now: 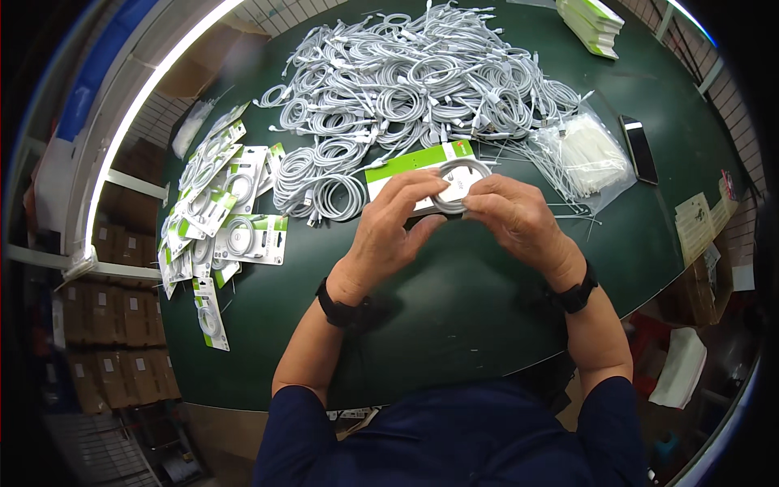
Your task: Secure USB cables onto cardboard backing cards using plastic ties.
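Observation:
A coiled white cable (479, 166) is held up over the middle of the table, between my two hands. My left hand (397, 217) closes on the coil's left side, fingers on top and thumb below. On the lower right of the same coil, my right hand (519, 217) pinches with thumb and fingertips. Behind the coil lie green-and-white cardboard packaging cards (398, 165), partly hidden by it and by my fingers. A large heap of coiled white cables (422, 73) spreads beyond them, with loose coils (339, 197) near my left hand.
Carded cables (241, 240) are piled at the left. To the right are a clear bag of white cable ties (588, 154), several loose ties and a dark phone (639, 149). More folded cards (591, 26) sit at the far right on the dark green table (454, 341).

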Motion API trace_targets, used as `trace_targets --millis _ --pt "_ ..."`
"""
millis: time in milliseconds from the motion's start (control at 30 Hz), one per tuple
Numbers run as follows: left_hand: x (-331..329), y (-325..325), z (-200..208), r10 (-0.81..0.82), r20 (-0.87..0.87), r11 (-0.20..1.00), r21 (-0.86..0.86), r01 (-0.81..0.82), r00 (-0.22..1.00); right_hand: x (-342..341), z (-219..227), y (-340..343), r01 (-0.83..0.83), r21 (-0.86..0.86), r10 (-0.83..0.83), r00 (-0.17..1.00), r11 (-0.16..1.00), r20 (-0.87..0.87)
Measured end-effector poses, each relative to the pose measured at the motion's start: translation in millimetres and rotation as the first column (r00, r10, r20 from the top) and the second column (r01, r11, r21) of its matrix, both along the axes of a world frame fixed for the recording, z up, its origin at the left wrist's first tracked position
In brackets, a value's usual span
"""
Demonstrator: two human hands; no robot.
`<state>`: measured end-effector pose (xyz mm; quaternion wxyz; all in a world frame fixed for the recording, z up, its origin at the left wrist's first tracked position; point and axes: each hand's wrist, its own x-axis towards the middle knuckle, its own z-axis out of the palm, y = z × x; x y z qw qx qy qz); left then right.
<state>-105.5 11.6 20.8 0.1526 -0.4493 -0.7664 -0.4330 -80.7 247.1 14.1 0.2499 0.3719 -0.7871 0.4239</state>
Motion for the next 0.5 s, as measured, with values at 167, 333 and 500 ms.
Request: trace_targets --millis 167,333,500 --pt "-16.2 -9.9 -4.2 0.21 0.125 0.962 -0.203 -0.182 0.97 -10.4 -8.6 13.0 0.091 -0.02 -0.09 0.995 0.996 0.032" --pt "-37.6 -13.5 -9.9 0.22 0.035 0.89 -0.416 -0.186 0.975 -14.0 -13.0 14.8 0.072 -0.039 -0.07 0.997 0.997 0.04" --pt "-55.6 -18.6 -12.8 0.188 -0.043 0.814 -0.552 -0.18 0.981 -17.8 -18.7 17.0 0.068 -0.085 -0.061 0.994 0.994 0.089"
